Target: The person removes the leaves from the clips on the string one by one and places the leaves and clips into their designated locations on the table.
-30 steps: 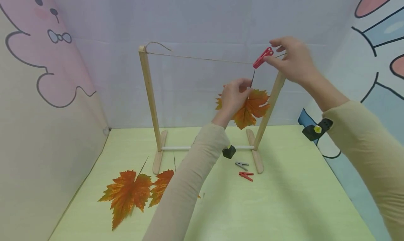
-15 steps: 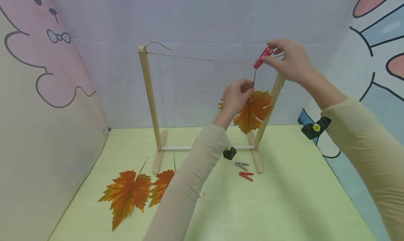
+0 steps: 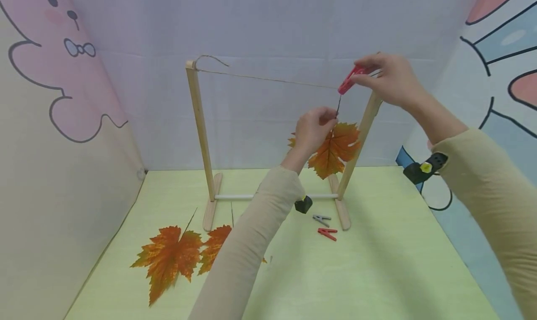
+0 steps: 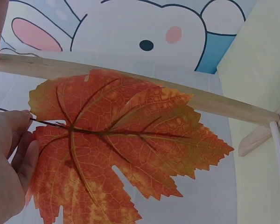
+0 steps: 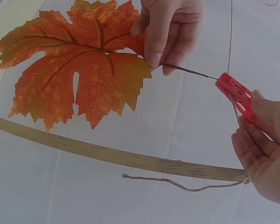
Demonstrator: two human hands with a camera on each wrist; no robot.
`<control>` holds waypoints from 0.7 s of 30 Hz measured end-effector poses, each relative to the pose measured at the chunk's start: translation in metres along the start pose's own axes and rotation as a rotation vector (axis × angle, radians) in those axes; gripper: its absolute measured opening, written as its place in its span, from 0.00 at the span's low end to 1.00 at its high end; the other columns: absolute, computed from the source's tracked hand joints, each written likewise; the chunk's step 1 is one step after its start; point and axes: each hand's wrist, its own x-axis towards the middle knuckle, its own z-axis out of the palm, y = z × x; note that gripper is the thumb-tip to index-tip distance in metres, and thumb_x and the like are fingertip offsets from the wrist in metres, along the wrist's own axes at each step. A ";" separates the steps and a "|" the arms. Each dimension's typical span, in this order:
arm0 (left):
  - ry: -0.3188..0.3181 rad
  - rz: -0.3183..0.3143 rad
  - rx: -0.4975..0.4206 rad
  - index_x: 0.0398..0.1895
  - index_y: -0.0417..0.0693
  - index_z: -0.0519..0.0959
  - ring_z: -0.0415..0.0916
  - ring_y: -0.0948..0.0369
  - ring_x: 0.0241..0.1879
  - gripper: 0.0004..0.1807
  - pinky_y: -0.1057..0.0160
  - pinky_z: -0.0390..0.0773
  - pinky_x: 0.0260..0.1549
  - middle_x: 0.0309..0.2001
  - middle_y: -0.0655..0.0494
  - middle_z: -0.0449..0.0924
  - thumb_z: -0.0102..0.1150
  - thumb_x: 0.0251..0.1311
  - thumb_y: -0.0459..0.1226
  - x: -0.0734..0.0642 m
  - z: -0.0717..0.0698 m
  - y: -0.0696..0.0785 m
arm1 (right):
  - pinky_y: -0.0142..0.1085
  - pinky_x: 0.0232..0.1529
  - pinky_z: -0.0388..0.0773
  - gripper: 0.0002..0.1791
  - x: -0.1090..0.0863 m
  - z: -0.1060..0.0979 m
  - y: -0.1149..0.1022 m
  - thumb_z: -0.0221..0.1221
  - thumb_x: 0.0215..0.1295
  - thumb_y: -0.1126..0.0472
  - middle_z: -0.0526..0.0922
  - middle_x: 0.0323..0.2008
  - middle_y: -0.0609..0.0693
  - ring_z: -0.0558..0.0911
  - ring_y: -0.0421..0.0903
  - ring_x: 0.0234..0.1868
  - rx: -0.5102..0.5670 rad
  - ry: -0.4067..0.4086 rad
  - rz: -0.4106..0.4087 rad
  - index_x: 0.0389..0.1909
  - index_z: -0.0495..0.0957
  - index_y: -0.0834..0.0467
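In the head view my left hand (image 3: pixel 311 130) pinches the dark stem of an orange maple leaf (image 3: pixel 337 145) just above the blade. Close up in the left wrist view, the leaf (image 4: pixel 116 140) spreads out from the fingers, its stem between thumb and fingertips. My right hand (image 3: pixel 392 80) holds a red clothespin (image 3: pixel 349 80) by its handle end, up at the twine (image 3: pixel 268 79). From the right wrist view, the clothespin (image 5: pixel 233 93) sits at the twine, and the stem's tip (image 5: pixel 210 76) reaches its nose. Whether the clothespin bites both cannot be told.
A wooden frame (image 3: pixel 198 129) carries the twine between two posts, joined low by a white rod (image 3: pixel 235 197). Orange leaves (image 3: pixel 169 259) lie at the left, partly behind my left sleeve. A grey clothespin (image 3: pixel 321 220) and a red one (image 3: pixel 327 234) lie near the right foot.
My right hand and the red clothespin have dropped slightly, and the right fingers now cover more of its handles. The leaf has swung and sits a little lower, still in my left hand.
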 end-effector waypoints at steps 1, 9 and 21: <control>-0.003 -0.002 0.000 0.43 0.48 0.80 0.76 0.66 0.38 0.10 0.76 0.70 0.39 0.40 0.59 0.82 0.57 0.58 0.39 0.000 0.000 0.000 | 0.29 0.39 0.70 0.25 0.000 0.000 0.000 0.53 0.64 0.52 0.75 0.49 0.61 0.71 0.53 0.49 0.010 0.001 0.010 0.58 0.70 0.62; -0.005 -0.023 0.012 0.44 0.49 0.80 0.76 0.66 0.39 0.11 0.76 0.71 0.41 0.40 0.60 0.81 0.56 0.59 0.39 -0.002 -0.003 -0.003 | 0.20 0.33 0.68 0.22 -0.004 -0.002 -0.001 0.58 0.59 0.53 0.78 0.42 0.58 0.72 0.42 0.36 0.041 0.045 0.017 0.49 0.76 0.63; -0.009 -0.014 -0.002 0.41 0.48 0.81 0.76 0.66 0.40 0.09 0.75 0.72 0.39 0.40 0.58 0.81 0.57 0.59 0.37 -0.010 -0.007 -0.010 | 0.19 0.27 0.68 0.17 -0.005 -0.004 -0.003 0.61 0.56 0.55 0.79 0.32 0.46 0.74 0.30 0.24 0.045 0.153 -0.015 0.41 0.80 0.64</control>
